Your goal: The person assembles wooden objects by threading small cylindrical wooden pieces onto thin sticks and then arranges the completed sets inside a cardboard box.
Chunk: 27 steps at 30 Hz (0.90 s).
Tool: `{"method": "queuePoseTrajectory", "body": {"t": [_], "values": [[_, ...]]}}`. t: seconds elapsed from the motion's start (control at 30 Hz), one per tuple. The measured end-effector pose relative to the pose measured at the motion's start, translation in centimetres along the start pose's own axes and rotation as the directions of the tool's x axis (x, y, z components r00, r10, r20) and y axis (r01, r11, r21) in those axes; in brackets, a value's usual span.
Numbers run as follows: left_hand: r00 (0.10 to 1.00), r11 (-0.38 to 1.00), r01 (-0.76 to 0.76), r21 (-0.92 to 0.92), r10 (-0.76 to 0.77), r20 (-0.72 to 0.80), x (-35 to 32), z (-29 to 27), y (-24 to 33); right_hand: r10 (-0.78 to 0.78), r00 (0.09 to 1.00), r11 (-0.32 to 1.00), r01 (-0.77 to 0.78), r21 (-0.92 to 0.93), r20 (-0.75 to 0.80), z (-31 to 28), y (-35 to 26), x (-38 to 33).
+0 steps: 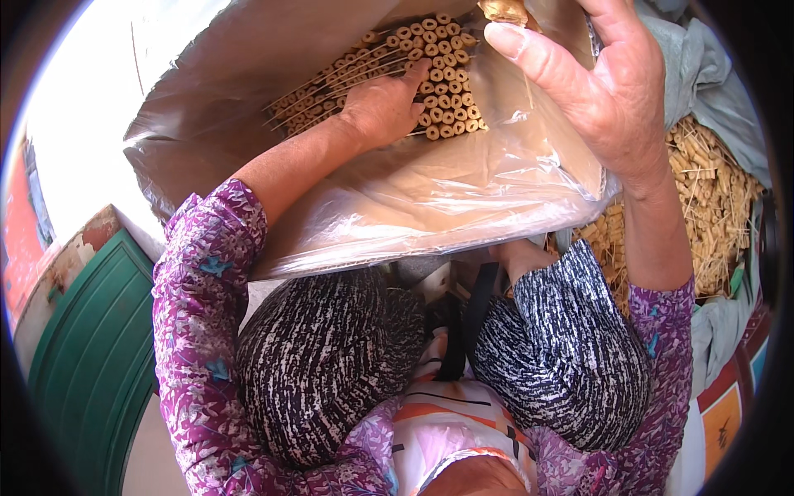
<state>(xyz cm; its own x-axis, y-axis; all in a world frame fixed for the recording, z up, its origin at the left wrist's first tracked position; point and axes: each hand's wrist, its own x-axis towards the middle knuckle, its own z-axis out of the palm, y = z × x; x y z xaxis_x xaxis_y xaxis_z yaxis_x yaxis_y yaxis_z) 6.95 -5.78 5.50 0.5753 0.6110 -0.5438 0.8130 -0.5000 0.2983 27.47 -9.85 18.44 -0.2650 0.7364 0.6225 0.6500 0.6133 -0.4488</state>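
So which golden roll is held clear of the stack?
The roll in the right hand, by the thumb at the picture's top edge; the stacked rolls lie in the carton.

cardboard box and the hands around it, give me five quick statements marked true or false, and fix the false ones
1. The left hand is inside the box, at the rolls. True.
2. The box is lined with green cloth. False: the lining is clear plastic.
3. A heap lies right of the box. True.
4. The rolls' visible ends are solid. False: they have holes.
5. The right hand rests on a knee. False: it is raised near a golden-brown piece.
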Motion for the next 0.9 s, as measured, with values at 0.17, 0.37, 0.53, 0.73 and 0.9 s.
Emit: {"method": "queuePoseTrajectory", "body": {"t": [0.17, 0.37, 0.53, 0.73, 0.9], "values": [[0.992, 0.991, -0.018, -0.13, 0.002, -0.125, 1.1, 0.4, -1.2, -0.014, 1.0, 0.998, 0.015, -0.055, 0.016, -0.2, 0.4, -0.1], [0.987, 0.988, 0.012, -0.153, -0.036, -0.154, 2.2, 0.4, -2.0, 0.019, 0.999, 1.0, -0.019, 0.017, 0.028, -0.1, 0.2, 0.0], [0.984, 0.962, -0.037, -0.269, -0.012, -0.176, 2.6, 0.3, -2.0, 0.031, 0.996, 0.999, -0.029, -0.023, 0.085, -0.7, 1.6, -0.4], [0.931, 0.576, -0.344, -0.741, 0.107, -0.349, 0.0, -5.8, 1.6, 0.128, 0.992, 0.991, -0.129, 0.023, 0.02, -1.8, 1.9, -0.6], [0.748, -0.122, -0.468, -0.875, 0.472, -0.466, -5.3, -12.8, 6.5, 0.363, 0.932, 0.822, -0.326, 0.467, 0.011, -3.9, -1.6, 1.2]]}}
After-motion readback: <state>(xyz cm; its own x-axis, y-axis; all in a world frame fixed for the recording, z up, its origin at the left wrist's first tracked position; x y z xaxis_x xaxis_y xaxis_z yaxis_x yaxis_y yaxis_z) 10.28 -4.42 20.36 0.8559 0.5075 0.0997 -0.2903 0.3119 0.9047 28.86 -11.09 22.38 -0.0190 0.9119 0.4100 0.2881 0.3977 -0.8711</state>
